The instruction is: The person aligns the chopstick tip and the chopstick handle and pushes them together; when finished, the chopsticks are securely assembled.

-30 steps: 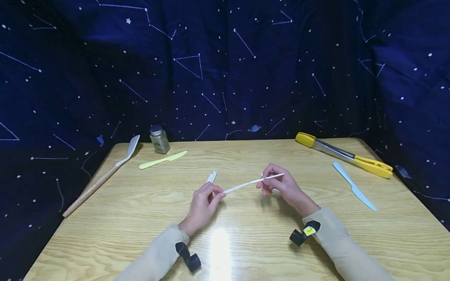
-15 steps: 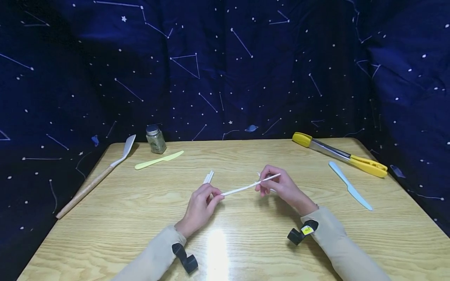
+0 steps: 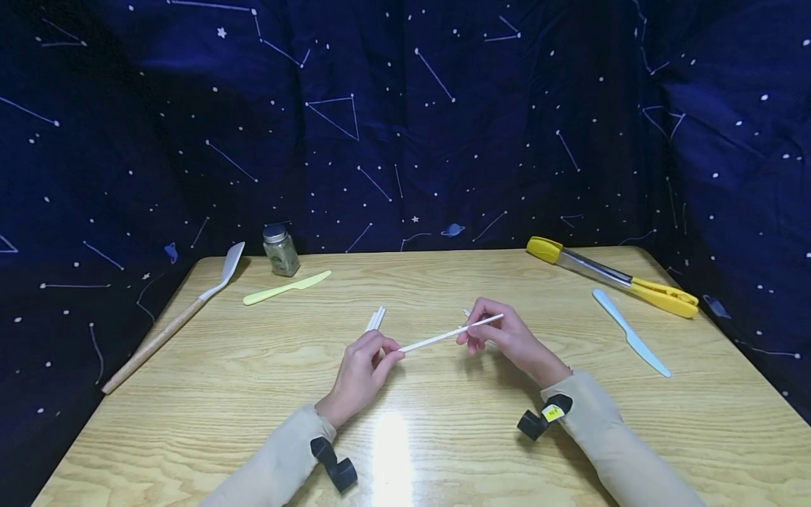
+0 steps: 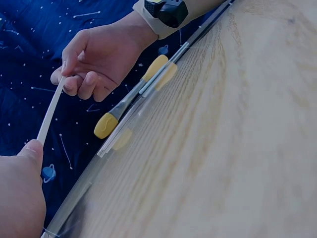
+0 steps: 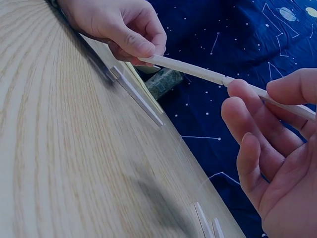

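Above the middle of the table, my left hand and right hand hold a slender white stick between them. My left thumb and fingers pinch its left end, while my right thumb and fingers pinch it further right. In the right wrist view a joint or notch crosses it just left of my right fingers; whether it is one piece or two cannot be told. More white sticks lie beyond my left hand. Others lie behind my right hand, partly hidden.
A wooden-handled spatula, a jar with a dark lid and a pale yellow knife lie or stand left on the wooden table. Yellow-ended tongs and a light blue knife lie right. A starry dark curtain hangs behind.
One second ago the stick showed a slight bend at the joint; now it looks straight. My right hand has shifted slightly left in the view, which itself has turned a little.
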The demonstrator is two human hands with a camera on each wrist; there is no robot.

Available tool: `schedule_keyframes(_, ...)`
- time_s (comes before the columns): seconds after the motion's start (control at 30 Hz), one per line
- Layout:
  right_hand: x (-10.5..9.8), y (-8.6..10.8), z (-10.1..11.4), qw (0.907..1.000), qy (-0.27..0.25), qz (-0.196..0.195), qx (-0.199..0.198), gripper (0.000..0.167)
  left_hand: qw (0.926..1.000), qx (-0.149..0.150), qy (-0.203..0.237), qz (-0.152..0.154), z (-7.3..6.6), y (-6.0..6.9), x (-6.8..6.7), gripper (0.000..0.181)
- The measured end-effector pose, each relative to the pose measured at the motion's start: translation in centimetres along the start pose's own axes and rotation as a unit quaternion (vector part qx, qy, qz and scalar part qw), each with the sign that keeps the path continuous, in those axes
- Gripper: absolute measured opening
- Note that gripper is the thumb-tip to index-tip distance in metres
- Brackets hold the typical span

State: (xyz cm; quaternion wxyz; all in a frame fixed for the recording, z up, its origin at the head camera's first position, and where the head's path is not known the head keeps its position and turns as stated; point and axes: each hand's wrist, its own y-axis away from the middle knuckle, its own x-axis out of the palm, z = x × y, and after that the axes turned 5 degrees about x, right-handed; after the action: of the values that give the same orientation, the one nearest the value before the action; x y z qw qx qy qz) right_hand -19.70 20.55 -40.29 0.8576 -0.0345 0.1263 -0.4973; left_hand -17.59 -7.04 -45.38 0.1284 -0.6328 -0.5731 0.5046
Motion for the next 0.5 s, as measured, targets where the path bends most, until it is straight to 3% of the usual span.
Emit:
schedule_keyframes(0.2, -0.04, -0.11, 0.24, 0.9999, -0.009, 0.006, -0.008, 0.009, 0.9999, 0.004, 0.013, -0.001, 0.16, -0.26, 0.12, 0.01)
schedule_keyframes(0.4, 0.17, 0.0, 0.35, 0.9999, 0.003, 0.004, 0.015, 0.012, 0.9998, -0.001, 0.018, -0.006, 0.1, -0.03, 0.16, 0.012)
schedule_keyframes(0.5, 0.06, 0.12, 0.22, 0.9999, -0.002, -0.003, 0.013, 0.012, 0.9976, -0.029, 0.06, 0.016, -0.18, -0.02, 0.28, 0.009)
